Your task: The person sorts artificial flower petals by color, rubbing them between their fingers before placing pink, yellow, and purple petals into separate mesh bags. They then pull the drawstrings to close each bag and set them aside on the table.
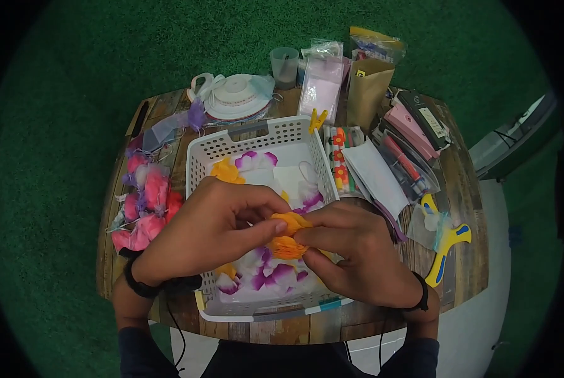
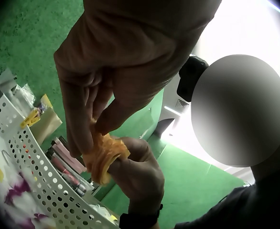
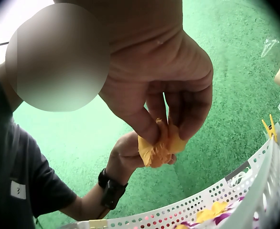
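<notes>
Both hands meet over a white perforated basket (image 1: 197, 170). Between them is a bunched stack of orange fabric petals (image 1: 287, 247) with ruffled layers. My left hand (image 1: 216, 227) pinches its upper left side between thumb and fingers. My right hand (image 1: 365, 252) grips the right side, thumb below and fingers on top. In the left wrist view, the folded layers of the orange petals (image 2: 103, 160) show edge-on. The right wrist view shows a gathered, frayed end on the petals (image 3: 155, 151). White-and-purple petals (image 1: 279, 277) and a few orange petals (image 1: 227, 170) lie inside the basket.
Pink and red wrapped bundles (image 1: 150, 198) sit left of the basket. Behind are ribbon rolls (image 1: 238, 94), a plastic cup (image 1: 284, 68) and a brown paper bag (image 1: 368, 91). On the right lie pouches and a yellow-blue tool (image 1: 445, 249). A yellow clip (image 1: 318, 120) grips the rim.
</notes>
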Available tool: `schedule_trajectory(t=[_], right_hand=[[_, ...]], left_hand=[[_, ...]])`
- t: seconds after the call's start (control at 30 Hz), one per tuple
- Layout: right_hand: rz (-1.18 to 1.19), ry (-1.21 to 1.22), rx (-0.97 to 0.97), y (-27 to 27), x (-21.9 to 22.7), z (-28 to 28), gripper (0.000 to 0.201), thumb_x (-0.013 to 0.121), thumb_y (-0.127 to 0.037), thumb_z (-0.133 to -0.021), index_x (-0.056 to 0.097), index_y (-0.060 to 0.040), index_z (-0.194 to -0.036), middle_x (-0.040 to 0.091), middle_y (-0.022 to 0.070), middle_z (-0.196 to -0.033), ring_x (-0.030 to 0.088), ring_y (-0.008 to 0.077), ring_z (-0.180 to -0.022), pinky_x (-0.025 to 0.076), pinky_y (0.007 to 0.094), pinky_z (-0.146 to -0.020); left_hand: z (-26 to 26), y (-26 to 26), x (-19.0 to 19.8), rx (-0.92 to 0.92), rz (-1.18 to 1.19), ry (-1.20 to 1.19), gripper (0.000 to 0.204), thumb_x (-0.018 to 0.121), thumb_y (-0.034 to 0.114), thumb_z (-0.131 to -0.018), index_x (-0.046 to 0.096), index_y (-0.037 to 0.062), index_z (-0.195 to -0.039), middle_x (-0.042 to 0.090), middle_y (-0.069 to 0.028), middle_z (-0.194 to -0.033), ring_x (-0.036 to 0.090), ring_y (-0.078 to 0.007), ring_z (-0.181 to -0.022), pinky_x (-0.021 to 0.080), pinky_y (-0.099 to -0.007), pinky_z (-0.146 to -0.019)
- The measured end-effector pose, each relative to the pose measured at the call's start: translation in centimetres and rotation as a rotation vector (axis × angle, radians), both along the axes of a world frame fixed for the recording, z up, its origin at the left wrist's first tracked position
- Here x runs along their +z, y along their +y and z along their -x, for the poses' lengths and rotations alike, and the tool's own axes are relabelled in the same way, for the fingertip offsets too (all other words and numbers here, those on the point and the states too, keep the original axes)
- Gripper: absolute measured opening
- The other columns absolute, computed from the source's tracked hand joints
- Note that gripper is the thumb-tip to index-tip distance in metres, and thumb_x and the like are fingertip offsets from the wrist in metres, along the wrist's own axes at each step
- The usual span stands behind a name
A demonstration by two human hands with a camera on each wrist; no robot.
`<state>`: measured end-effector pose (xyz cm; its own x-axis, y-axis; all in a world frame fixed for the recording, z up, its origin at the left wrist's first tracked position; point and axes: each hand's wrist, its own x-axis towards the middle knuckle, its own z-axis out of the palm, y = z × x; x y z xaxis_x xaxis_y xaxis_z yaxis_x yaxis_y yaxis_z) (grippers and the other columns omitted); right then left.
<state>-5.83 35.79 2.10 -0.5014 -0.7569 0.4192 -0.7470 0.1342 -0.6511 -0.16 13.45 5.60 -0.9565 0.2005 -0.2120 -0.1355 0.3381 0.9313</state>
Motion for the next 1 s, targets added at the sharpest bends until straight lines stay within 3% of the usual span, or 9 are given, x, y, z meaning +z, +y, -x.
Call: schedule_trajectory(t=[0.17, 0.27, 0.3, 0.37, 0.43, 0.5, 0.73, 0.87, 1.0], right_hand=[[0.049, -0.065, -0.025, 0.4, 0.2, 0.3, 0.024, 0.076, -0.001, -0.071, 0.073, -0.0022, -0.096, 0.065, 0.013, -0.113, 0.065, 0.0231, -0.096, 0.05, 0.0329, -0.086], [0.339, -0.482, -0.057, 0.9, 0.7, 0.7, 0.024, 0.074, -0.001, -0.078, 0.071, -0.0008, -0.102, 0.063, 0.0103, -0.119, 0.055, 0.0176, -0.118, 0.039, 0.0379, -0.103], [0.339, -0.466, -0.051, 0.8, 0.9, 0.3, 0.024, 0.074, -0.001, -0.078, 0.071, -0.0008, -0.102, 0.063, 0.0103, -0.119, 0.055, 0.0176, -0.118, 0.039, 0.0379, -0.103], [0.821, -1.04, -0.046, 0.4, 1.1, -0.6, 0.019, 0.065, -0.007, -0.092, 0.067, -0.0001, -0.11, 0.059, 0.0114, -0.124, 0.057, 0.0191, -0.113, 0.047, 0.0362, -0.094], [0.899, -1.152, -0.022, -0.1, 1.3, -1.6, 0.024, 0.061, -0.011, -0.097, 0.063, 0.0, -0.118, 0.062, 0.0095, -0.12, 0.057, 0.0176, -0.113, 0.046, 0.0349, -0.096], [0.987, -1.368, -0.018, -0.6, 1.3, -2.4, 0.025, 0.06, -0.012, -0.097, 0.062, -0.0023, -0.12, 0.064, 0.0076, -0.117, 0.057, 0.0158, -0.113, 0.044, 0.0339, -0.098], [0.862, -1.505, 0.173, 0.3, 1.2, -4.5, 0.036, 0.058, -0.015, -0.097, 0.053, -0.0058, -0.132, 0.057, 0.0043, -0.129, 0.052, 0.0167, -0.122, 0.037, 0.037, -0.106], [0.772, -1.452, 0.178, 0.6, 0.8, -4.5, 0.034, 0.057, -0.014, -0.098, 0.054, -0.0054, -0.131, 0.057, 0.0038, -0.129, 0.051, 0.0153, -0.122, 0.035, 0.0357, -0.107], [0.83, -1.523, 0.137, -0.6, 0.5, -3.6, 0.033, 0.055, -0.015, -0.1, 0.053, -0.0062, -0.132, 0.056, 0.0026, -0.13, 0.051, 0.0138, -0.12, 0.036, 0.036, -0.105]], left_hand=[[0.3, -0.3, -0.3, 0.075, 0.01, 0.013, 0.016, 0.064, 0.006, -0.094, 0.066, -0.0065, -0.104, 0.07, -0.0084, -0.088, 0.067, -0.009, -0.077, 0.056, -0.0225, -0.066], [0.8, -0.3, -0.8, 0.212, -0.093, 0.122, 0.015, 0.063, 0.004, -0.093, 0.065, -0.007, -0.104, 0.07, -0.009, -0.09, 0.068, -0.0099, -0.078, 0.056, -0.0221, -0.066], [1.0, -0.2, -0.9, 0.282, -0.146, 0.22, 0.014, 0.063, 0.003, -0.093, 0.065, -0.007, -0.103, 0.07, -0.0095, -0.091, 0.069, -0.0104, -0.079, 0.056, -0.0218, -0.066], [1.1, 0.4, -0.5, 0.315, -0.141, 0.335, 0.015, 0.063, 0.002, -0.093, 0.064, -0.0074, -0.105, 0.07, -0.0099, -0.092, 0.068, -0.0103, -0.081, 0.056, -0.0216, -0.069], [1.4, 1.2, -0.3, 0.336, -0.137, 0.444, 0.016, 0.062, 0.001, -0.094, 0.062, -0.0077, -0.108, 0.071, -0.0103, -0.093, 0.068, -0.0101, -0.082, 0.056, -0.0214, -0.071], [1.5, 2.0, -0.4, 0.359, 0.068, 0.788, 0.014, 0.067, -0.001, -0.089, 0.065, -0.0064, -0.101, 0.071, -0.012, -0.089, 0.071, -0.014, -0.076, 0.057, -0.0234, -0.062], [1.3, 3.9, 1.1, 0.28, 0.424, 1.125, 0.02, 0.069, -0.006, -0.083, 0.067, -0.0025, -0.103, 0.07, -0.0135, -0.085, 0.07, -0.0194, -0.07, 0.056, -0.0273, -0.058], [2.7, 3.1, 0.0, 0.279, 0.435, 1.134, 0.019, 0.069, -0.006, -0.083, 0.066, -0.003, -0.102, 0.07, -0.0129, -0.086, 0.071, -0.0187, -0.07, 0.057, -0.0267, -0.059], [2.7, 3.2, -1.2, 0.332, 0.154, 0.904, 0.016, 0.067, -0.004, -0.086, 0.065, -0.0045, -0.103, 0.071, -0.0115, -0.087, 0.071, -0.0154, -0.072, 0.058, -0.0252, -0.06]])
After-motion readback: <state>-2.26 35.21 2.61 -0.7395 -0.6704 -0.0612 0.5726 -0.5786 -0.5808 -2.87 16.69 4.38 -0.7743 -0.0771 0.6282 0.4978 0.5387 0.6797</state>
